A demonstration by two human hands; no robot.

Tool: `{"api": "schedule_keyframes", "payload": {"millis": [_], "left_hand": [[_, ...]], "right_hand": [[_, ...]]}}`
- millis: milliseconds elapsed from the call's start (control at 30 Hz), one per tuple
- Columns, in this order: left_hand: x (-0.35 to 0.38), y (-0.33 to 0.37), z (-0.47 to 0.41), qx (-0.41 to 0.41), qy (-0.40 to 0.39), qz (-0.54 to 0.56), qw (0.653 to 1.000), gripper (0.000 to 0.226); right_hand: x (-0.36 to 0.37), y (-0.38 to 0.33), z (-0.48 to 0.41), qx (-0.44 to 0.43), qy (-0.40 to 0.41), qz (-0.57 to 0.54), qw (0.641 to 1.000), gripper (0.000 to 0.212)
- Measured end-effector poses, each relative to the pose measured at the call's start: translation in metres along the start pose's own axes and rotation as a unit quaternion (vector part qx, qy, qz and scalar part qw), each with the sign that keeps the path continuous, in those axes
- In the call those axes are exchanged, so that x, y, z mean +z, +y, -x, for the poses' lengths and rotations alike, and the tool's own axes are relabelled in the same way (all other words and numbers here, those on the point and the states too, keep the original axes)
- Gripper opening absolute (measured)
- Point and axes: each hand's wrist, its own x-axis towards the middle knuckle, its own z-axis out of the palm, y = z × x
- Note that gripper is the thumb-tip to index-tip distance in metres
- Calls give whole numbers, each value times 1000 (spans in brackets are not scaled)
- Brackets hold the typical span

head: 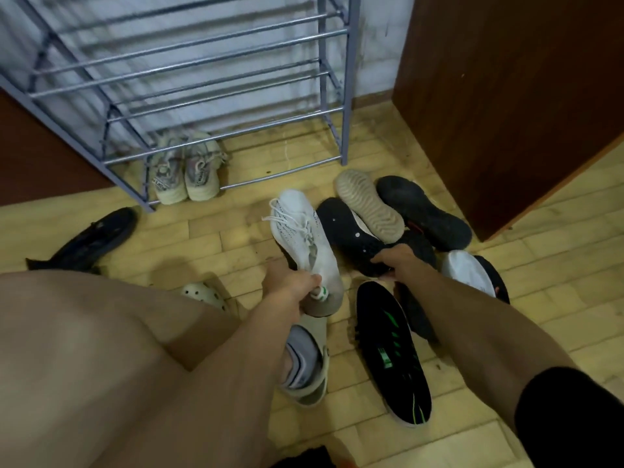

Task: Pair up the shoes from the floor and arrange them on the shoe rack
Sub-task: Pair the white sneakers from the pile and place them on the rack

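Head view: the left hand (290, 286) grips the heel of a white sneaker (299, 231), its toe pointing far toward the rack (344, 96). The right hand (396, 261) curls round the heel of a black shoe (347, 231) just right of it. A pale pair (184, 170) sits at the rack's bottom, far left. Its tongue lettering and the sneaker's green heel tab are too blurred to read.

Room backdrop, no shoes counted

A yellow brick-pattern floor (216, 238) spreads from centre to 6 o'clock. A white wall (378, 45) stands at 12 o'clock, a large brown wood panel (506, 96) at 2 o'clock, and a darker brown surface (40, 157) at 9 o'clock.
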Motion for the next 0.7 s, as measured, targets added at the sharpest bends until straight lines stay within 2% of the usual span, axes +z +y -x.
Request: {"api": "schedule_keyframes", "payload": {"millis": [67,133,233,300,367,433,500,533,633,700], "left_hand": [[1,1,1,-11,-3,24,1000,42],[2,2,2,-22,-10,53,998,39],[4,1,3,-17,-9,53,998,38],[5,-2,6,-7,11,53,998,41],[4,-2,9,11,48,58,997,39],[4,-2,13,17,59,62,996,36],[5,-3,16,18,57,54,997,30],[5,-4,17,18,56,46,997,25],[5,-9,19,23,62,2,998,19],[1,-11,20,30,60,-36,997,21]], "right_hand": [[0,0,10,-46,-2,36,998,58],[-1,0,22,-138,40,125,982,65],[-8,1,40,-285,155,243,914,58],[-16,12,51,-349,191,308,864,50],[-27,31,56,-385,153,386,824,50],[-39,52,58,-371,42,495,784,51],[-44,66,57,-342,-71,554,756,39],[-44,68,58,-342,-96,536,766,32],[-43,58,62,-318,-57,362,875,23],[-43,47,59,-285,-45,268,919,25]]}}
